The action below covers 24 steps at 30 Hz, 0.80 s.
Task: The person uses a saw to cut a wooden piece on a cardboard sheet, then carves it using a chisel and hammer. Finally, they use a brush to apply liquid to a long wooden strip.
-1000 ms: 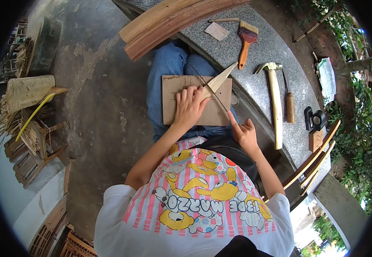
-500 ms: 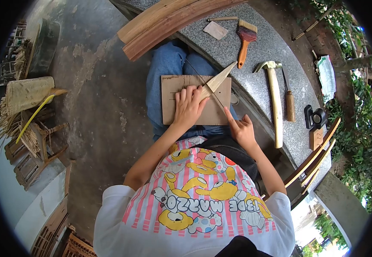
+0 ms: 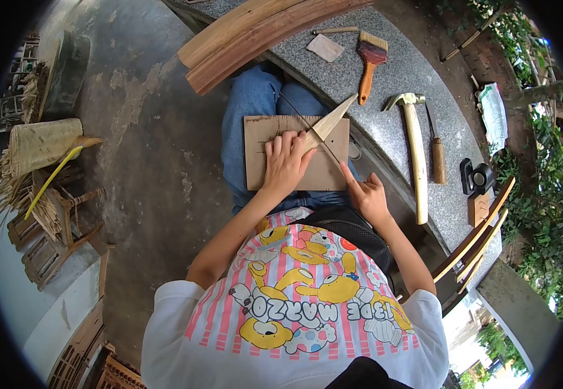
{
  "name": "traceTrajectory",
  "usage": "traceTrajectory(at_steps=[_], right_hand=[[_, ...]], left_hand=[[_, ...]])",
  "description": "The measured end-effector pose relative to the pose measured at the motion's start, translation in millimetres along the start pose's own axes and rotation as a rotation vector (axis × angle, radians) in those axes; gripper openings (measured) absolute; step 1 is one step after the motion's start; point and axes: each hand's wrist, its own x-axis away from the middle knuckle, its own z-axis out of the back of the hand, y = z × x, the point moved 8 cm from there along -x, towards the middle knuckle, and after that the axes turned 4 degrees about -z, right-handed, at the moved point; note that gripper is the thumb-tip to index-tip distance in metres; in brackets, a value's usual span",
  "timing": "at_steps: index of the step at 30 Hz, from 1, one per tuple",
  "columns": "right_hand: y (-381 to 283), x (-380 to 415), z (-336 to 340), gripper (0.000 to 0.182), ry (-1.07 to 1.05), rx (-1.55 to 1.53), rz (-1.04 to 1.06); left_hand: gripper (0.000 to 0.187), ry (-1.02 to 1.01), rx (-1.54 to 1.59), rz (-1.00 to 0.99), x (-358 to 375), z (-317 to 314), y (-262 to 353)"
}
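A brown board [image 3: 258, 172] lies flat across my lap. On it rests a pale, tapering piece of wood [image 3: 333, 120], its pointed end reaching past the board toward the stone bench. My left hand [image 3: 286, 159] holds the wood down near its wide end, fingers bent over it. A long, thin, dark tool [image 3: 304, 121], like a slim file or saw blade, crosses the wood diagonally. My right hand [image 3: 367, 198] grips its near end with the index finger stretched along it; the handle is hidden in my palm.
On the speckled stone bench [image 3: 333, 71] lie a paintbrush [image 3: 369, 65], a hammer [image 3: 416, 149], a wooden-handled knife [image 3: 438, 152] and a black tape roll [image 3: 482, 176]. Curved wood planks [image 3: 242, 42] jut over the bench's far end. A stool [image 3: 67, 214] stands left.
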Motion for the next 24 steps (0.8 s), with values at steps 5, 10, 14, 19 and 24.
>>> traceTrajectory(at_steps=[5,10,14,19,24], right_hand=[[-9,-34,-3,0.082,-0.042,0.091,0.054],[-3,13,5,0.081,-0.083,0.097,-0.006],[-9,-5,6,0.081,-0.024,0.036,0.013],[-6,-31,-3,0.08,-0.051,0.059,0.031],[1,16,12,0.075,-0.14,0.044,-0.057]], left_hand=[[0.042,0.012,-0.009,0.029,-1,3,-2],[0.041,0.001,0.011,0.039,0,1,-2],[0.041,0.028,-0.041,0.009,0,2,-1],[0.042,0.003,-0.026,0.041,2,0,-2],[0.042,-0.003,-0.016,0.038,0,1,-2]])
